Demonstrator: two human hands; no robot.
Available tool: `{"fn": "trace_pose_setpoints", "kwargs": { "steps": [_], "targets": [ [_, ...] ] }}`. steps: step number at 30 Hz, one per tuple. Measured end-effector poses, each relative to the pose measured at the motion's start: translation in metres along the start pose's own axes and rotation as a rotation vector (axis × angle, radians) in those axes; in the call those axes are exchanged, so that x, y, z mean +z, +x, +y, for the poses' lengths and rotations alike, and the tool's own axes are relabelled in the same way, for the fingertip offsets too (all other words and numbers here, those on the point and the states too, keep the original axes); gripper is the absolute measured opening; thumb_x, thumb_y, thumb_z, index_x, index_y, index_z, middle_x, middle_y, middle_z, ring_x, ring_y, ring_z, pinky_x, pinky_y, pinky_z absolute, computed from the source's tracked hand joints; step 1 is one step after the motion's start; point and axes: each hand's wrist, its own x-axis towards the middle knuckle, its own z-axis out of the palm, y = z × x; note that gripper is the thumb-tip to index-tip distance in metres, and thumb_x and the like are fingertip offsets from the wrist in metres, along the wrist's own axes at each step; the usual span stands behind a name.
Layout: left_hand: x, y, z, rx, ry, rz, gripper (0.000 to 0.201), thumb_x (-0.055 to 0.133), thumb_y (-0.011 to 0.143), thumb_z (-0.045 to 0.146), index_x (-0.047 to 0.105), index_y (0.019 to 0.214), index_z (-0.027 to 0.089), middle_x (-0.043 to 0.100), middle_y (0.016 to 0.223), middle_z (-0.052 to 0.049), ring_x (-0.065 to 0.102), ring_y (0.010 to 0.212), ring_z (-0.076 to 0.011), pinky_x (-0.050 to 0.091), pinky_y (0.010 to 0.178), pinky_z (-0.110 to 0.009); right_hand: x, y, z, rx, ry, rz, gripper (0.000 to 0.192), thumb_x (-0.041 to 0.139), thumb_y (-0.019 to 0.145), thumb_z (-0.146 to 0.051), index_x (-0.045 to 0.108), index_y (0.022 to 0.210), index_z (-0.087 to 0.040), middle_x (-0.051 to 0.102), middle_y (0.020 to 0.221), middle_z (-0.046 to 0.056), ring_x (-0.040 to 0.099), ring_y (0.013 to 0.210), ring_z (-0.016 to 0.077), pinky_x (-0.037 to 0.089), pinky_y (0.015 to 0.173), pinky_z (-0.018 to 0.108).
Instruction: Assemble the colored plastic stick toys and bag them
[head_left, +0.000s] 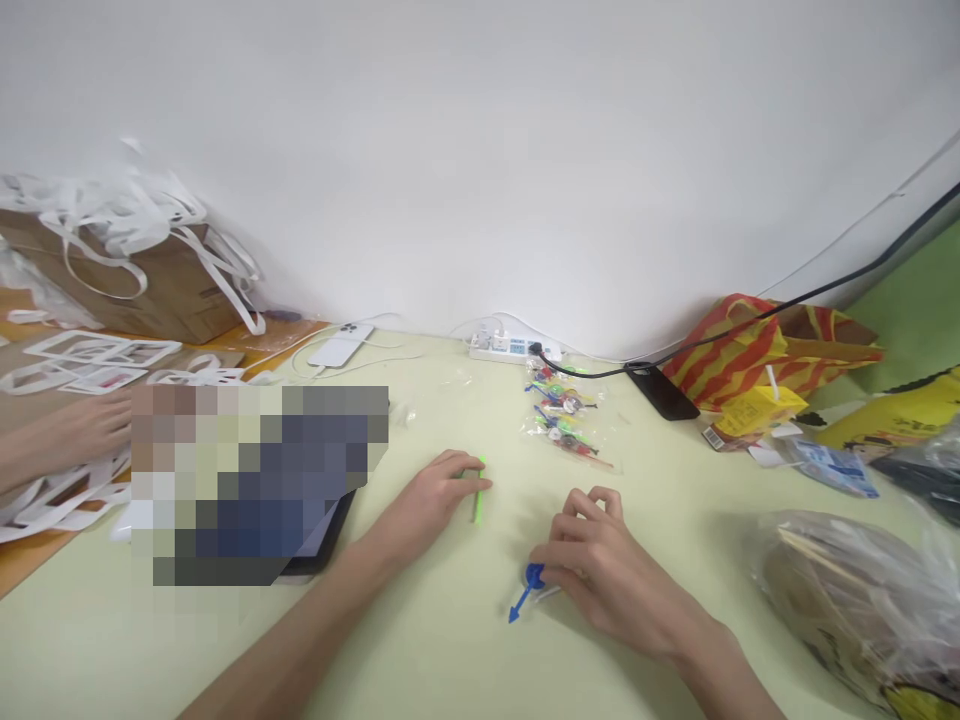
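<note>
On the pale counter (450, 640), left hand (431, 500) lies loosely over a green stick (478, 497), fingers pressed together; right hand (600, 570) pinches a blue arrow-tipped stick (525, 592), just beside it.

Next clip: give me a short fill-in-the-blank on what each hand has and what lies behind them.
The left hand touches a thin ____ stick.
The right hand pinches a small ____ arrow-tipped piece.
Behind the hands lies a clear ____ of colourful pieces.
The white power strip sits against the ____.
Missing: green; blue; bag; wall
</note>
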Motion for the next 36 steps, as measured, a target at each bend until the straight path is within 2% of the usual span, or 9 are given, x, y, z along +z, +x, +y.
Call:
{"fn": "trace_pose_setpoints", "kwargs": {
  "steps": [7, 10, 13, 15, 19, 23, 27, 32, 36],
  "targets": [
    [0.004, -0.001, 0.0, 0.005, 0.034, -0.023, 0.043, 0.045, 0.097, 0.005, 0.071, 0.122, 0.028, 0.069, 0.128, -0.008, 0.058, 0.121, -0.0231, 0.054, 0.1, -0.044, 0.016, 0.0, 0.003, -0.053, -0.011, 0.093, 0.028, 0.057, 0.093, -0.002, 0.065, 0.077, -0.024, 0.059, 0.07, -0.002, 0.046, 0.079, 0.0168, 0.027, 0.079, 0.037],
    [-0.002, -0.002, 0.001, -0.052, 0.069, 0.022, 0.044, 0.052, 0.098, 0.012, 0.059, 0.137, 0.031, 0.061, 0.139, -0.008, 0.054, 0.128, -0.0245, 0.052, 0.105, -0.048, 0.018, 0.0, 0.002, -0.105, -0.044, 0.144, 0.032, 0.053, 0.092, 0.002, 0.067, 0.084, -0.025, 0.059, 0.072, -0.001, 0.047, 0.078, 0.0163, 0.027, 0.077, 0.037],
    [-0.011, -0.004, -0.003, -0.106, 0.103, 0.048, 0.05, 0.06, 0.096, 0.018, 0.053, 0.143, 0.032, 0.056, 0.141, -0.008, 0.051, 0.131, -0.0261, 0.05, 0.107, -0.047, 0.018, 0.0, 0.002, -0.126, -0.057, 0.228, 0.034, 0.05, 0.093, 0.001, 0.069, 0.096, -0.026, 0.062, 0.076, 0.0, 0.048, 0.076, 0.0163, 0.027, 0.076, 0.037],
    [-0.014, -0.006, -0.007, -0.131, 0.096, 0.044, 0.046, 0.06, 0.096, 0.019, 0.055, 0.14, 0.032, 0.06, 0.134, -0.008, 0.055, 0.126, -0.025, 0.052, 0.105, -0.045, 0.02, 0.0, 0.002, -0.112, -0.067, 0.307, 0.035, 0.047, 0.093, 0.002, 0.068, 0.1, -0.025, 0.064, 0.078, 0.001, 0.049, 0.075, 0.0165, 0.027, 0.076, 0.037],
    [-0.012, -0.006, -0.01, -0.157, 0.035, 0.016, 0.027, 0.06, 0.095, 0.022, 0.068, 0.121, 0.027, 0.067, 0.113, -0.006, 0.065, 0.105, -0.0219, 0.056, 0.095, -0.039, 0.025, 0.001, 0.002, -0.075, -0.073, 0.426, 0.034, 0.043, 0.094, 0.003, 0.066, 0.1, -0.022, 0.064, 0.073, 0.0, 0.049, 0.072, 0.0161, 0.028, 0.081, 0.038],
    [-0.008, -0.004, -0.004, -0.195, -0.059, 0.012, 0.015, 0.064, 0.093, 0.026, 0.071, 0.107, 0.023, 0.067, 0.104, -0.004, 0.067, 0.093, -0.019, 0.055, 0.085, -0.033, 0.031, 0.003, 0.001, -0.06, -0.068, 0.431, 0.032, 0.042, 0.095, 0.002, 0.064, 0.1, -0.021, 0.063, 0.072, 0.0, 0.049, 0.071, 0.0157, 0.028, 0.083, 0.037],
    [-0.004, -0.004, -0.003, -0.254, -0.119, 0.035, 0.01, 0.067, 0.091, 0.026, 0.067, 0.101, 0.022, 0.067, 0.102, -0.002, 0.066, 0.086, -0.0167, 0.054, 0.079, -0.03, 0.033, 0.003, 0.0, -0.066, -0.071, 0.416, 0.03, 0.043, 0.094, 0.002, 0.063, 0.1, -0.02, 0.061, 0.072, 0.0, 0.047, 0.071, 0.0156, 0.028, 0.082, 0.036],
    [-0.003, -0.004, -0.004, -0.258, -0.106, 0.06, 0.012, 0.069, 0.09, 0.027, 0.069, 0.101, 0.023, 0.065, 0.103, -0.003, 0.065, 0.094, -0.0194, 0.052, 0.086, -0.034, 0.034, 0.003, -0.002, -0.076, -0.086, 0.417, 0.028, 0.045, 0.094, 0.001, 0.063, 0.099, -0.02, 0.058, 0.07, 0.0, 0.045, 0.071, 0.0159, 0.028, 0.082, 0.036],
    [-0.006, -0.002, 0.003, -0.296, -0.16, 0.094, 0.008, 0.067, 0.091, 0.028, 0.066, 0.095, 0.022, 0.066, 0.099, -0.002, 0.065, 0.088, -0.0172, 0.052, 0.082, -0.031, 0.034, 0.004, -0.004, -0.074, -0.069, 0.426, 0.027, 0.045, 0.094, 0.0, 0.063, 0.099, -0.019, 0.057, 0.07, 0.0, 0.044, 0.071, 0.0162, 0.028, 0.081, 0.036]
  ]
}}
